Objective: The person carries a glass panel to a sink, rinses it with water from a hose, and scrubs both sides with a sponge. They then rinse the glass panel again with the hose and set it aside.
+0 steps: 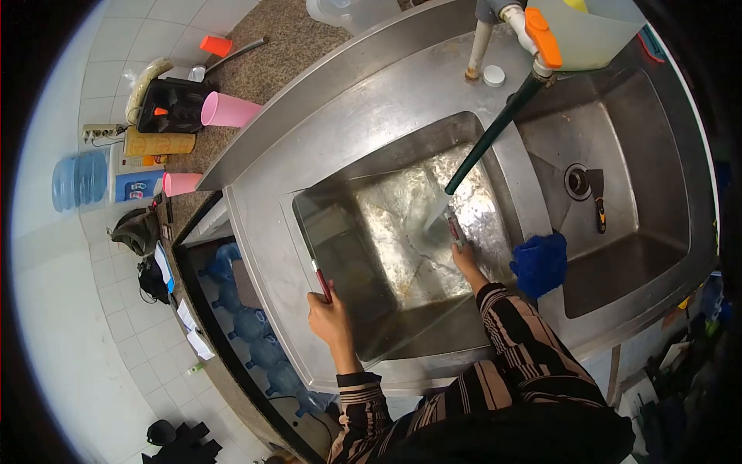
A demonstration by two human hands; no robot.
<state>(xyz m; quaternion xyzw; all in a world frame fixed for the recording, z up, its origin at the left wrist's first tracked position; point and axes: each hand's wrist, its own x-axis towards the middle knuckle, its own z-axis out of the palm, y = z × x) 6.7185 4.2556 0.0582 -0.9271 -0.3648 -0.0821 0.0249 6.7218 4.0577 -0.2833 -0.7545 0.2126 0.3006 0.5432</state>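
My left hand (330,319) is closed around a red-handled tool (322,284) at the left rim of the large sink basin (433,340). Its neck is silvery, and I cannot make out the far end. My right hand (465,261) reaches into the basin, gripping a small tool with a greyish and reddish handle (454,230). Water from the dark green hose (495,131) runs down beside that tool, whose tip is blurred by the stream. To the right of my right hand, a blue cloth (539,264) drapes over the divider.
The second basin (649,155) holds a scraper with a black and orange handle (599,203) by the drain. An orange tap lever (543,37), a white cap (493,75) and a translucent container (591,35) are behind. Pink cups (229,110) stand on the left counter.
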